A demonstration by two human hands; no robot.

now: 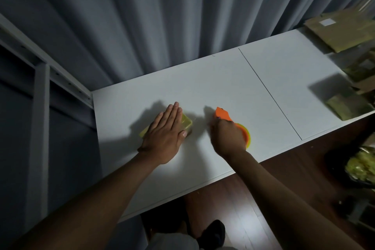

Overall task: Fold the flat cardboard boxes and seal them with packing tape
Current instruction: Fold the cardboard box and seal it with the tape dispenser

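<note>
Pressing our left hand (165, 130) flat, fingers straight and together, we are covering a small yellowish box (187, 123) on the white table (223, 79), at about 7 o'clock from the table's middle. Our right hand (228, 137) is curling round the orange tape dispenser (223, 114), just beside the box at its 3 o'clock, nose pointing to 11 o'clock.

Progress: we are judging this box folded and at the taping stage; whether tape is already on it we cannot tell, the palm hiding the top.

Remaining stock: a brown cardboard stack (343, 32) is lying at the far right end, 2 o'clock, with more cardboard pieces (349, 105) at 3 o'clock by the right edge; whether those are flat or folded we cannot tell.

Edges: the near table edge is running just below both wrists; the curtain (162, 16) is hanging along the far edge at 12 o'clock.

Open room: a bare stretch is lying between the dispenser and the cardboard, crossed by a dark seam (269, 93).
</note>
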